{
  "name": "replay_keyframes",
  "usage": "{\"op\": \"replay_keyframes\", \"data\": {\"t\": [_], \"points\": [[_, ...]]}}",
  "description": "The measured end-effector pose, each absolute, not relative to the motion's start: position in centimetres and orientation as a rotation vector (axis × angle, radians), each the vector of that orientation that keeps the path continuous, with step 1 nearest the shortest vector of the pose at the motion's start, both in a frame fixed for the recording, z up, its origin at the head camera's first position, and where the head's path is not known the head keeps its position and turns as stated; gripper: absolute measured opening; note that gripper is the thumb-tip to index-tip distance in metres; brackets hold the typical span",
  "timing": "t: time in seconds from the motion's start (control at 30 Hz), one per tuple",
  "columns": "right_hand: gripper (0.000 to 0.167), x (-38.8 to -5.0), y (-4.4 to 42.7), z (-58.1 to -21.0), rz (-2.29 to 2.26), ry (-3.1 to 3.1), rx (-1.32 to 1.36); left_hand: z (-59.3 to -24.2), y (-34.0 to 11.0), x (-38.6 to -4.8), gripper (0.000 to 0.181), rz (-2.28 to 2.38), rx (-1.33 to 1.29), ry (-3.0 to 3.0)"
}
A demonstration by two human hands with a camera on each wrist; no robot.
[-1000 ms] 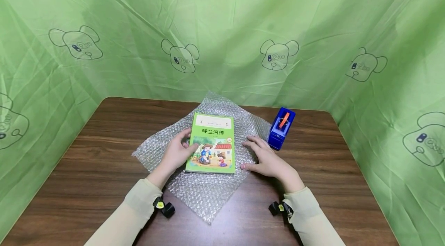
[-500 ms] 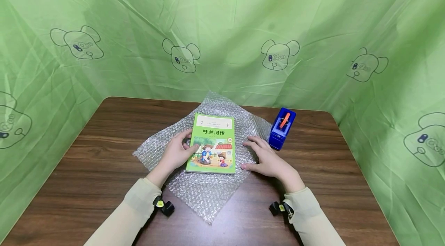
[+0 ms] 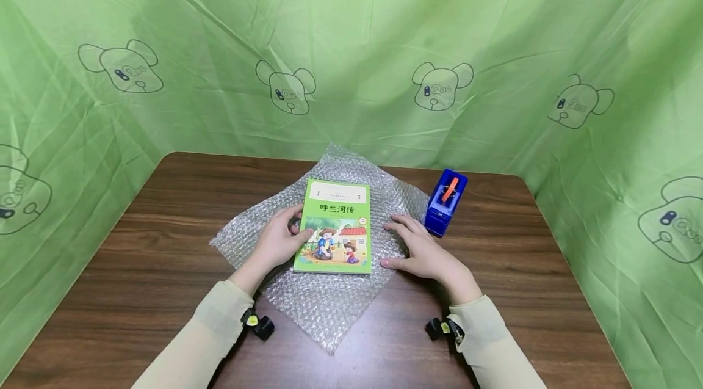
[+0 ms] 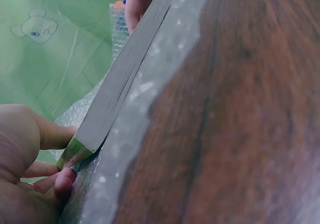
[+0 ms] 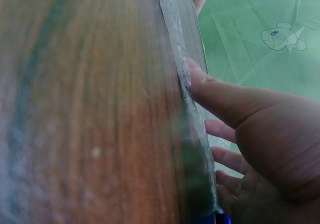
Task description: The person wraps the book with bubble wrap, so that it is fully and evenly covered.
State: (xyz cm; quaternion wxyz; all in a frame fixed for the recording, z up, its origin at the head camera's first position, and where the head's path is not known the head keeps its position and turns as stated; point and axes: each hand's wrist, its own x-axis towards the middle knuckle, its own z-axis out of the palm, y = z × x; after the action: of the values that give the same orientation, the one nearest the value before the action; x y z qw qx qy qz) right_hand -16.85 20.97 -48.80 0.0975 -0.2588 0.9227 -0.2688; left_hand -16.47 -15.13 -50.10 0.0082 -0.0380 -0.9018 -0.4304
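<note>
A green picture-covered book (image 3: 337,242) lies face up on a sheet of bubble wrap (image 3: 324,309), which is turned cornerwise on the table. My left hand (image 3: 277,241) pinches the book's left edge, thumb on the cover and fingers against the spine. In the left wrist view, the page block (image 4: 117,79) shows its lower edge, flat on the wrap. My right hand (image 3: 425,254) rests on the wrap to the right of the book, apart from it, with fingers spread and loosely bent. Its thumb (image 5: 215,91) touches the film in the right wrist view.
Just beyond my right fingers stands a blue tape dispenser (image 3: 446,206) with an orange ring on top, beside the wrap's right corner. The dark wooden table (image 3: 165,212) ends at a green curtain (image 3: 362,22) at the back and sides.
</note>
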Motion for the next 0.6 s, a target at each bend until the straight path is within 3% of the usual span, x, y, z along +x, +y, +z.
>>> {"op": "replay_keyframes", "data": {"t": [0.6], "points": [[0.082, -16.93, 20.98, -48.72, -0.801, 2.724, -0.761, -50.33, -15.35, -16.64, 0.071, -1.345, -0.167, -2.847]]}}
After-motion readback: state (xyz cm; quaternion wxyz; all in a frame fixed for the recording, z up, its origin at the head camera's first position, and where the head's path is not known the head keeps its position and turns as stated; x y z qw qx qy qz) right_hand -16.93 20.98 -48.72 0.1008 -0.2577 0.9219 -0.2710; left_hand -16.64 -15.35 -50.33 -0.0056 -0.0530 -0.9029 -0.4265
